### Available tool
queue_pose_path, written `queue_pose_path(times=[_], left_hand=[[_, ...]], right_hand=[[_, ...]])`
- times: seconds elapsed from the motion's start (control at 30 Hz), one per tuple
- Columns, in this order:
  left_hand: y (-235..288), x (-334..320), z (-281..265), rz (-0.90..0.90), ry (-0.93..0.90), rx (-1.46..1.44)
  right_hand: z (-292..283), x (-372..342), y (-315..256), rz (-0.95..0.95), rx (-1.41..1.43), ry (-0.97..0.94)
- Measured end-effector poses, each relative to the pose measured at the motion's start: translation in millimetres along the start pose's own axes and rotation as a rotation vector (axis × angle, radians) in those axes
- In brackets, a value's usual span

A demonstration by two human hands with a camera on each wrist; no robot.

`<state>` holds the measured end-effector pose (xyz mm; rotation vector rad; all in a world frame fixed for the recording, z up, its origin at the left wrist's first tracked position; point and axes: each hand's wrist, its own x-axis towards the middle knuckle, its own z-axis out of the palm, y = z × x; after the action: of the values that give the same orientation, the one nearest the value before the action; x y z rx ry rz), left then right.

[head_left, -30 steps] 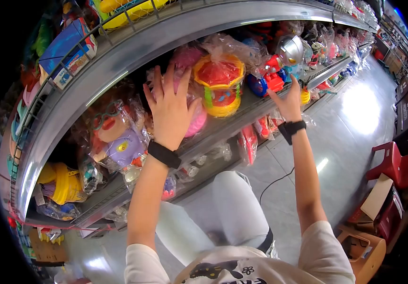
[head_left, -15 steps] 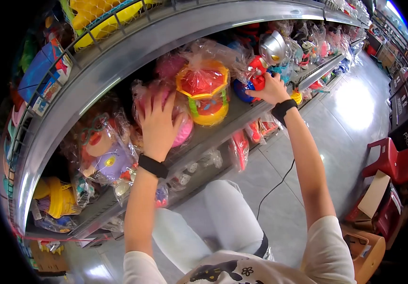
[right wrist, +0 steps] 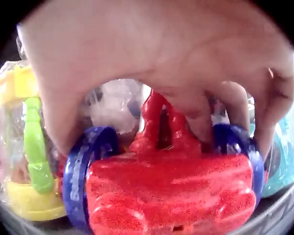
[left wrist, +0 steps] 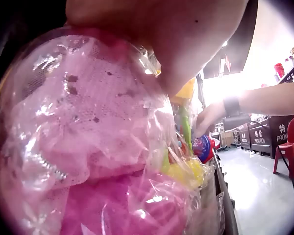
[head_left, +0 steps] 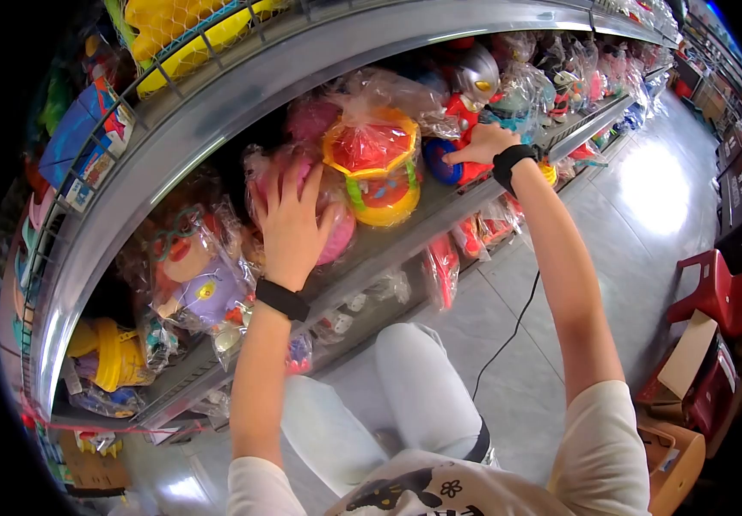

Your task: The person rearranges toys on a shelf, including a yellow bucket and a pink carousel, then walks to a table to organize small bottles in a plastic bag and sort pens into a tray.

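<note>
Hands at a shelf (head_left: 448, 211) of bagged toys, left to right. A doll (head_left: 205, 292) lies near the shelf's front edge. Beside it, the left hand (head_left: 293, 230) rests on a pink toy (left wrist: 95, 112); its grip is wide, fingers spread, clasping nothing. A yellow toy (head_left: 385, 206) with a red top stands between the hands, apart from both. At the front edge farther right, the right hand (head_left: 486, 146) grips a red toy (right wrist: 171, 193), its thumb at one blue wheel (right wrist: 78, 181), its fingers at the other. A teal toy (right wrist: 286, 154) is just beyond. Progress, as judged: the red toy is grasped, still within the shelf's front area; whether its placing is complete, or what remains, cannot be told.
</note>
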<state>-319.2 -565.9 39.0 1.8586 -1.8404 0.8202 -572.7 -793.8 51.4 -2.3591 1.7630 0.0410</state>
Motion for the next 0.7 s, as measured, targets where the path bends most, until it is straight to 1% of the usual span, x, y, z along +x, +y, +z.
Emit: queue_pose_path(times=[0.1, 0.13, 0.27, 0.3, 0.37, 0.43, 0.5, 0.57, 0.63, 0.7], left_hand=[[0, -1, -1, 0.005, -0.001, -0.003], [0, 1, -3, 0.012, 0.002, -0.008], [-1, 2, -3, 0.034, 0.02, 0.016], [-2, 3, -3, 0.037, 0.022, 0.017], [-2, 2, -2, 0.042, 0.022, 0.01], [-4, -1, 1, 0.027, 0.005, -0.003], [-3, -3, 3, 0.023, 0.002, -0.006], [-4, -2, 0, 0.04, 0.019, 0.008], [-5, -1, 1, 0.04, 0.007, 0.017], [-3, -4, 1, 0.026, -0.009, 0.012]], right_hand=[[-1, -2, 6, -0.057, 0.053, -0.025], [-3, -13, 6, -0.057, 0.078, 0.0], [31, -28, 22, -0.052, 0.35, 0.342], [40, -39, 26, -0.081, 0.42, 0.443], [68, -45, 40, -0.161, 0.468, 0.674], [81, -73, 46, -0.211, 0.588, 0.768], [96, -105, 47, -0.231, 0.739, 0.777], [119, -131, 52, -0.292, 0.865, 0.804], [142, -162, 51, -0.224, 0.895, 0.785], [149, -199, 46, -0.145, 0.981, 0.653]])
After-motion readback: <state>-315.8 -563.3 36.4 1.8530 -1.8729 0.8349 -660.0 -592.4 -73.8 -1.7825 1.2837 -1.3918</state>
